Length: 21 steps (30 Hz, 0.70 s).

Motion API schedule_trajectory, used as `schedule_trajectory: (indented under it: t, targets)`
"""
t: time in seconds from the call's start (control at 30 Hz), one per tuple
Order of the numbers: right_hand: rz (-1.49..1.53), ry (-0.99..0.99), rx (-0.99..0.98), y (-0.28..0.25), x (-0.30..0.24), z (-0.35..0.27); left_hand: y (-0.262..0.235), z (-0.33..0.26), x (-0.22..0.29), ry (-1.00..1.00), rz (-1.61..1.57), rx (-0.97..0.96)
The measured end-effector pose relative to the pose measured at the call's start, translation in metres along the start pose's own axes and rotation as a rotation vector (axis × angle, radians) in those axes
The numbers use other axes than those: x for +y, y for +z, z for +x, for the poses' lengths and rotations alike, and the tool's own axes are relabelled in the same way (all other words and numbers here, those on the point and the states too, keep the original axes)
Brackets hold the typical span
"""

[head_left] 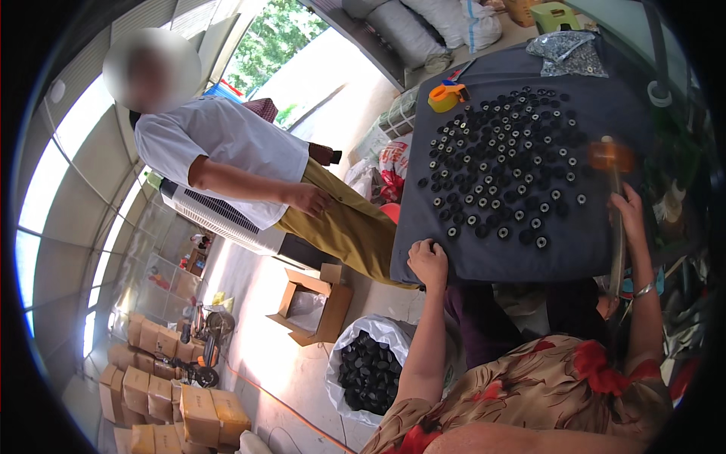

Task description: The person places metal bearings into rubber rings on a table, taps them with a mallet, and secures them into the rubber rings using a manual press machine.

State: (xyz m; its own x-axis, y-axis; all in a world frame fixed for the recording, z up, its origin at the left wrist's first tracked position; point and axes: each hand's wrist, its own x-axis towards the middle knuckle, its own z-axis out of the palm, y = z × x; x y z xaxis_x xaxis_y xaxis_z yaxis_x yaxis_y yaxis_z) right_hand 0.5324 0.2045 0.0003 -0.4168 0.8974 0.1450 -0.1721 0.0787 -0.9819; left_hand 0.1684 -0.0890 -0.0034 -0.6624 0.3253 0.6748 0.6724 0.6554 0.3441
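My right hand (629, 216) is wrapped round the wooden handle of a mallet (611, 157) with an orange head. The mallet's head is over the right side of a table covered in dark cloth (495, 261); its handle end points back toward me. At the near left corner of the table, my left hand (429, 262) is curled with a small black round part (430, 244) at its fingertips. Many black round parts with metal centres (502, 232) lie spread over the cloth, beyond and between my hands.
A clear bag of small metal pieces (572, 57) and a yellow-orange tape roll (444, 98) lie on the table. Left of me stand a white sack of black parts (368, 371) and an open carton (311, 305). A person in a white shirt (227, 144) stands beside the table.
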Motion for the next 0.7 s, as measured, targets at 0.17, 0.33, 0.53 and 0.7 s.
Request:
schedule_trajectory:
  t: [0.17, 0.33, 0.53, 0.7]
  targets:
    - [-0.034, -0.027, -0.050, 0.000, -0.006, -0.003, -0.005, -0.007, 0.004, -0.020, 0.004, 0.024]
    - [-0.118, -0.101, -0.032, -0.015, -0.006, -0.010, 0.004, 0.001, 0.007, 0.054, -0.005, -0.044]
    - [-0.295, -0.211, -0.031, 0.017, -0.012, -0.007, 0.004, 0.005, -0.019, 0.057, 0.120, -0.047]
    - [-0.375, -0.393, -0.163, 0.000, -0.051, -0.069, 0.012, 0.010, -0.023, 0.029, 0.054, -0.127]
